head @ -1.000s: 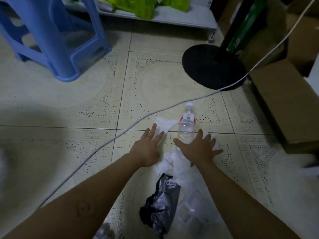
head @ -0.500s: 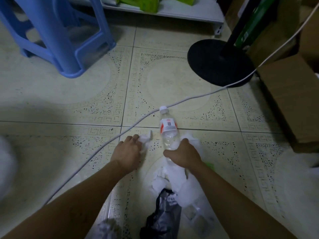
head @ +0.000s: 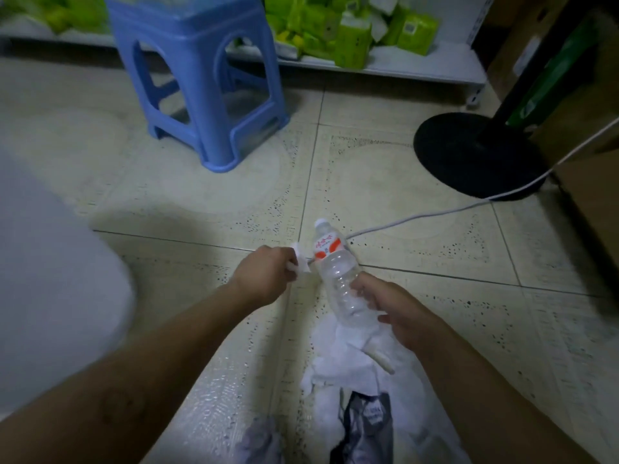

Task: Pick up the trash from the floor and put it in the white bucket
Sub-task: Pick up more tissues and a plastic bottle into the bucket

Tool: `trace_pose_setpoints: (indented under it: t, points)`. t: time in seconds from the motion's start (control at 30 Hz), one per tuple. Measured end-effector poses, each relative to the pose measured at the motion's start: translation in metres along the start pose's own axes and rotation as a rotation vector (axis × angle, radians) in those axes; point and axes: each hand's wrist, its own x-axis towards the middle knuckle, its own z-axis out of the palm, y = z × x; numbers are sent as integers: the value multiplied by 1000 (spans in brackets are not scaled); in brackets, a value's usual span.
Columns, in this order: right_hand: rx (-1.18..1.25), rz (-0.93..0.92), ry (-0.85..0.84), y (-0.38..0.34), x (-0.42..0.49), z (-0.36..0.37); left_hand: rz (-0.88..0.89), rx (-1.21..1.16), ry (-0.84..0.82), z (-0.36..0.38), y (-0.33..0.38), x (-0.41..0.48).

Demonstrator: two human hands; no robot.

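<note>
My right hand (head: 397,309) grips the lower part of a clear plastic bottle (head: 335,266) with a red-and-white label, lifted off the floor with its cap pointing away, together with white tissue (head: 348,360) that hangs beneath it. My left hand (head: 264,276) is closed on a small wad of white paper (head: 299,262), just left of the bottle. A crumpled dark plastic bag (head: 365,426) lies on the tiles near the bottom edge. A blurred white shape (head: 50,289) at the left edge may be the white bucket.
A blue plastic stool (head: 204,82) stands at the back left. A black round fan base (head: 475,155) sits at the right with a white cable (head: 435,214) running across the tiles. Cardboard boxes (head: 589,195) line the right edge. A low white shelf (head: 418,67) holds green packets.
Both hands closed on the trash and rose from the floor: the right with the bottle and tissue, the left with the paper wad. My view tilted up and left.
</note>
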Motion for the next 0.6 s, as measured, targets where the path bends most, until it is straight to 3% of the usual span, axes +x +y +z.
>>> trace_pose_setpoints:
  t: [0.33, 0.47, 0.6]
  points:
    - [-184, -419, 14, -133, -86, 39, -36, -59, 292, -179, -10, -46]
    - [-338, -600, -5, -207, -129, 82, -47, -18, 447, -268, -33, -77]
    - [-462, -735, -31, -267, -164, 143, -181, 29, 504, -331, -77, -120]
